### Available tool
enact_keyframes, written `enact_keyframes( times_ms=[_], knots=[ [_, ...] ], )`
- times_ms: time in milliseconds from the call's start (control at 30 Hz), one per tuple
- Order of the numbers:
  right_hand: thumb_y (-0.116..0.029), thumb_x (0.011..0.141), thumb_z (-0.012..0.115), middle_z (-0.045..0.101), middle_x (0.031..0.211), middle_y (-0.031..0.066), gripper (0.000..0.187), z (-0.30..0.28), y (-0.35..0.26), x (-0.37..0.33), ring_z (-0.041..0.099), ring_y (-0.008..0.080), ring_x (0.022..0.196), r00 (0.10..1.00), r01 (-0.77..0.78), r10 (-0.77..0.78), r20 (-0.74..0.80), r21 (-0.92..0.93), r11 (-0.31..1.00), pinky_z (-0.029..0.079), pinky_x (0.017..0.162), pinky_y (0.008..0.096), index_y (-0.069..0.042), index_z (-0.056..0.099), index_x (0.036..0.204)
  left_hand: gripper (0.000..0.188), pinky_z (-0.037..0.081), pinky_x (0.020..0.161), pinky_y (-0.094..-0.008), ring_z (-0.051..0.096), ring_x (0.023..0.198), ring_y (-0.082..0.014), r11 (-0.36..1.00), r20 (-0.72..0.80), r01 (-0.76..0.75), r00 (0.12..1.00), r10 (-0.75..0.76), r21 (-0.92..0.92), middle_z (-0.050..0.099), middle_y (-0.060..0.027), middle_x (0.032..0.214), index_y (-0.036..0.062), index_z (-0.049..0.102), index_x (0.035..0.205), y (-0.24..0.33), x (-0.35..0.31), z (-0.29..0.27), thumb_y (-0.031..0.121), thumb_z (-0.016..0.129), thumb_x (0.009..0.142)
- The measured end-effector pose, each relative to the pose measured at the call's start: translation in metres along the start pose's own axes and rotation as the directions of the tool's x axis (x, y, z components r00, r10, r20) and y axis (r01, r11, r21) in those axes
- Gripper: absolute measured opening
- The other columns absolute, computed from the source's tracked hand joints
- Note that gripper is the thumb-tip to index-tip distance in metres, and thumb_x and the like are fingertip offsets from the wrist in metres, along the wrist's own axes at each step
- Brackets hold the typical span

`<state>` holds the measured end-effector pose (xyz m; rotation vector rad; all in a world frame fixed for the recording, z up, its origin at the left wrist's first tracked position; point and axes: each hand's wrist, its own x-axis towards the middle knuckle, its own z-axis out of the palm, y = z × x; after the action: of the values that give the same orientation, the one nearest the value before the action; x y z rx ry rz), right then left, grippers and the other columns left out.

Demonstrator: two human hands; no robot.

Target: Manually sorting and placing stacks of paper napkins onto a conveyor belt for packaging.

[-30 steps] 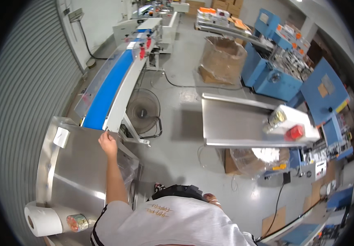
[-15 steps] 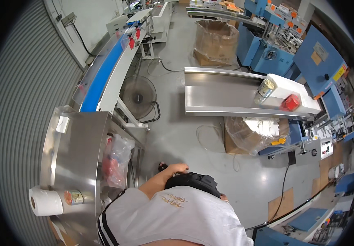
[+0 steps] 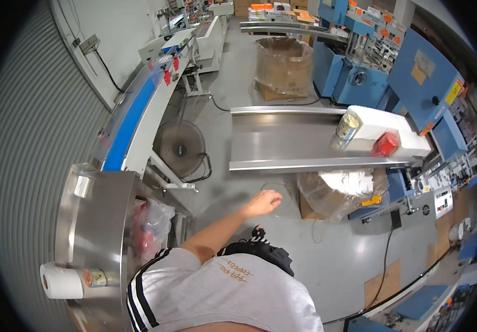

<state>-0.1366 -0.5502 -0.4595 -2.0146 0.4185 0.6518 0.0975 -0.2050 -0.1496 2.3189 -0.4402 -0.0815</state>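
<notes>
My left hand [image 3: 261,202] hangs in mid-air over the grey floor, fingers loosely curled and nothing in it. It is just below the front edge of a long steel table [image 3: 282,138]. On that table's right end lie a white foam block [image 3: 387,130], a tin can [image 3: 348,126] and a small red object [image 3: 385,144]. My forearm runs back to my striped grey shirt [image 3: 222,293] at the bottom. My right hand is out of sight.
A blue conveyor belt [image 3: 130,119] runs up the left. A steel bench [image 3: 97,216] at lower left carries a paper roll [image 3: 61,281] and a small can [image 3: 94,277]. Also here: floor fan [image 3: 180,148], plastic-lined cardboard box [image 3: 284,66], blue machines [image 3: 415,72], floor cables.
My left hand left the end of the blue conveyor and swung right, across my body, to the space before the steel table. My view turned toward that table.
</notes>
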Motion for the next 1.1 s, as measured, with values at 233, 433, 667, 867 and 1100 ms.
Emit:
enact_keyframes(
  times_ms=[233, 433, 667, 867, 1100],
  knots=[
    [-0.028, 0.08, 0.058, 0.068, 0.094, 0.0173, 0.027, -0.089, -0.045, 0.071, 0.066, 0.0306, 0.089, 0.998, 0.053, -0.059, -0.027, -0.178, 0.983, 0.05, 0.08, 0.0391, -0.007, 0.069, 0.091, 0.011, 0.05, 0.073, -0.0424, 0.06, 0.083, -0.0338, 0.972, -0.548, -0.215, 0.803, 0.234, 0.099, 0.064, -0.0117, 0.086, 0.0055, 0.066, 0.089, -0.002, 0.122, -0.046, 0.012, 0.06, 0.083],
    [-0.028, 0.08, 0.057, 0.068, 0.095, 0.0173, 0.026, -0.131, -0.088, 0.138, 0.066, 0.0312, 0.09, 0.995, 0.093, -0.1, -0.006, -0.313, 0.945, 0.05, 0.081, 0.0395, -0.008, 0.068, 0.09, 0.013, 0.05, 0.069, -0.0455, 0.061, 0.079, -0.0356, 0.997, -0.391, 0.037, 0.921, -0.011, 0.061, 0.064, -0.0121, 0.085, 0.0083, 0.065, 0.087, -0.029, 0.169, -0.03, 0.019, 0.058, 0.086],
    [-0.028, 0.079, 0.056, 0.068, 0.095, 0.0173, 0.024, -0.12, -0.097, 0.188, 0.065, 0.032, 0.09, 0.99, 0.137, -0.11, 0.086, -0.424, 0.896, 0.05, 0.081, 0.0399, -0.008, 0.068, 0.089, 0.015, 0.05, 0.067, -0.0455, 0.063, 0.078, -0.0334, 0.981, -0.285, 0.05, 0.959, 0.005, 0.187, 0.065, -0.0099, 0.084, 0.0111, 0.063, 0.09, -0.027, 0.173, -0.025, 0.024, 0.054, 0.089],
    [-0.027, 0.079, 0.056, 0.068, 0.096, 0.0174, 0.023, -0.116, -0.1, 0.227, 0.065, 0.0326, 0.091, 0.979, 0.191, -0.128, 0.158, -0.502, 0.843, 0.05, 0.081, 0.0403, -0.009, 0.068, 0.087, 0.012, 0.05, 0.063, -0.0435, 0.063, 0.072, -0.0331, 0.976, -0.354, 0.025, 0.934, 0.054, 0.216, 0.064, -0.0109, 0.079, 0.0088, 0.063, 0.086, -0.027, 0.174, -0.02, 0.02, 0.057, 0.086],
    [-0.027, 0.079, 0.055, 0.067, 0.097, 0.0174, 0.022, -0.112, -0.061, 0.267, 0.065, 0.0334, 0.092, 0.952, 0.27, -0.119, 0.283, -0.586, 0.764, 0.05, 0.082, 0.0407, -0.01, 0.068, 0.086, 0.013, 0.05, 0.063, -0.0434, 0.062, 0.072, -0.0341, 0.979, -0.448, 0.069, 0.894, 0.024, 0.189, 0.063, -0.0123, 0.079, 0.0085, 0.063, 0.085, -0.033, 0.17, -0.011, 0.02, 0.058, 0.085]
  ],
)
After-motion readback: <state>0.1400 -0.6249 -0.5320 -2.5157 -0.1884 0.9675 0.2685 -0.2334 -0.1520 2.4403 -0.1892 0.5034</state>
